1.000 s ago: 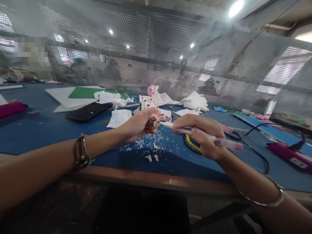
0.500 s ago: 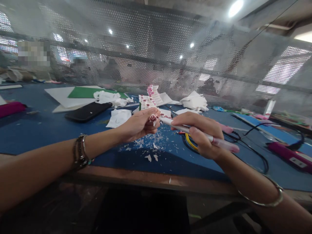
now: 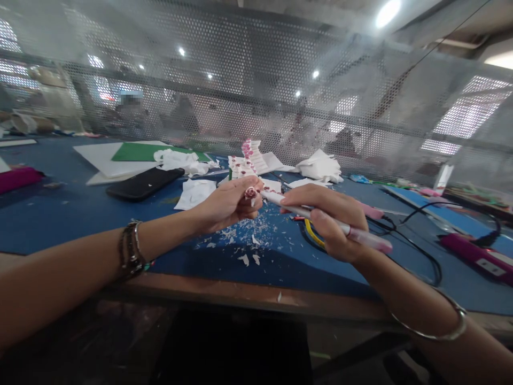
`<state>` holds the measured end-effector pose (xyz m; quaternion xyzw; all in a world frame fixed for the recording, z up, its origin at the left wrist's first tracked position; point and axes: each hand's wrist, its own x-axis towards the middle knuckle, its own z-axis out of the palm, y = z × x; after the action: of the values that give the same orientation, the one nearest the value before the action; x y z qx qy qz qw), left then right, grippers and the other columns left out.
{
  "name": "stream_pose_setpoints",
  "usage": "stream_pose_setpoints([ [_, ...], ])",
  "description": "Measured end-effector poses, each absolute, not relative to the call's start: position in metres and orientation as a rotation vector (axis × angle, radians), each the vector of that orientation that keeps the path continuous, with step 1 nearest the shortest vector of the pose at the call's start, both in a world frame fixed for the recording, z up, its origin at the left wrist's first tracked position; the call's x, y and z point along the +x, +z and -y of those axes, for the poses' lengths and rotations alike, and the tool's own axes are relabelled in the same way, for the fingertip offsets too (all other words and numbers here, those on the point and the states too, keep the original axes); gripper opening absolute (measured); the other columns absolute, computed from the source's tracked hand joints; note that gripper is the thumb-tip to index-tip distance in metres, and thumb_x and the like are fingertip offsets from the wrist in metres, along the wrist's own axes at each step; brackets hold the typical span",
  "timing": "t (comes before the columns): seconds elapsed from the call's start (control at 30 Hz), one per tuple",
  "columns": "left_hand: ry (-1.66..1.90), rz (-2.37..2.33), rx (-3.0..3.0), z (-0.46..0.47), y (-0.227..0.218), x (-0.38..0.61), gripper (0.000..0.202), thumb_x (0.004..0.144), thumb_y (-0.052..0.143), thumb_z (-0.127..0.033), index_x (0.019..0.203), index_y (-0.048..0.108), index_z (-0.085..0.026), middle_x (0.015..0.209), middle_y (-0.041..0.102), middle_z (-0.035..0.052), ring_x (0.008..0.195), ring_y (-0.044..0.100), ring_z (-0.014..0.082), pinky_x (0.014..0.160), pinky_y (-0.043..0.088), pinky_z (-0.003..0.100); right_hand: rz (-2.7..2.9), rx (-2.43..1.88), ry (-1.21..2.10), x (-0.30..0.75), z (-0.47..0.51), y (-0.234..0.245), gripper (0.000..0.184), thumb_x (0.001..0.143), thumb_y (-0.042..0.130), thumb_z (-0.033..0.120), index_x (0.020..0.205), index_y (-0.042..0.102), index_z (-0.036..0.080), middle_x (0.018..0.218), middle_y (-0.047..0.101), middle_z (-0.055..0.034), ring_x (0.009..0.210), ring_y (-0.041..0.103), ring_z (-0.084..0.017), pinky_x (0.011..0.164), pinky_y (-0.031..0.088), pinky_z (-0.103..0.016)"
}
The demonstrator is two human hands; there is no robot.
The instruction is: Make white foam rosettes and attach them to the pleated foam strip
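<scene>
My left hand (image 3: 225,205) pinches a small rolled paper piece (image 3: 251,193), white with dark pink marks, above the blue table (image 3: 60,214). My right hand (image 3: 329,216) grips a white and pink marker (image 3: 363,236) like a pen. The marker's tip touches the paper piece. Small white paper scraps (image 3: 250,240) lie scattered on the table right below both hands. Behind my left hand stand folded white paper pieces with pink dots (image 3: 247,158).
A black phone (image 3: 144,183) lies at the left, near white and green sheets (image 3: 132,153) and crumpled white paper (image 3: 320,167). Black and yellow cables (image 3: 417,251) run at the right, beside a pink tool (image 3: 476,255). A perforated metal screen (image 3: 256,96) closes the table's far side.
My right hand has slid a little to the left, bringing the marker's tip onto the paper piece. My left hand has stayed in place.
</scene>
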<state>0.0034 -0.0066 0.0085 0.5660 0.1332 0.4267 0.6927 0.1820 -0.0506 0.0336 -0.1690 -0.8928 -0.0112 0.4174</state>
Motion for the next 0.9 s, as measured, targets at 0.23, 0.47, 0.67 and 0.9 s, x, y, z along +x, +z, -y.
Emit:
stream_pose_setpoints([
  [0.23, 0.971, -0.291, 1.259, 0.0072, 0.0102, 0.0024, 0.029, 0.084, 0.032, -0.013, 0.056, 0.041, -0.014, 0.046, 0.022, -0.0062, 0.038, 0.023, 0.0043, 0.040, 0.029, 0.014, 2.253, -0.428, -0.046, 0.1822, 0.0504, 0.0334, 0.026, 0.074, 0.034, 0.013, 0.086, 0.057, 0.016, 0.081, 0.061, -0.0053, 0.080, 0.055, -0.012, 0.073, 0.044, -0.028],
  [0.47, 1.011, -0.370, 1.258, 0.0083, 0.0108, 0.0041, 0.029, 0.084, 0.033, -0.017, 0.057, 0.043, -0.014, 0.049, 0.027, -0.0059, 0.038, 0.026, 0.0030, 0.042, 0.032, 0.014, 2.278, -0.425, -0.039, 0.1815, 0.0515, 0.0341, 0.024, 0.076, 0.034, 0.015, 0.085, 0.057, 0.019, 0.082, 0.062, -0.0044, 0.083, 0.056, -0.014, 0.076, 0.044, -0.031],
  [0.67, 1.046, -0.411, 1.288, 0.0070, 0.0094, 0.0039, 0.030, 0.085, 0.032, -0.018, 0.058, 0.044, -0.013, 0.050, 0.030, -0.0055, 0.038, 0.028, 0.0016, 0.045, 0.033, 0.014, 2.298, -0.427, -0.026, 0.1821, 0.0506, 0.0334, 0.026, 0.074, 0.034, 0.013, 0.086, 0.056, 0.017, 0.082, 0.061, -0.0047, 0.082, 0.056, -0.013, 0.075, 0.044, -0.030],
  [0.9, 1.050, -0.415, 1.288, 0.0076, 0.0094, 0.0047, 0.030, 0.085, 0.032, -0.017, 0.058, 0.044, -0.014, 0.047, 0.032, -0.0055, 0.038, 0.029, 0.0021, 0.045, 0.032, 0.015, 2.278, -0.408, -0.070, 0.1817, 0.0505, 0.0328, 0.027, 0.073, 0.034, 0.012, 0.087, 0.056, 0.017, 0.081, 0.061, -0.0045, 0.082, 0.056, -0.013, 0.073, 0.045, -0.030],
])
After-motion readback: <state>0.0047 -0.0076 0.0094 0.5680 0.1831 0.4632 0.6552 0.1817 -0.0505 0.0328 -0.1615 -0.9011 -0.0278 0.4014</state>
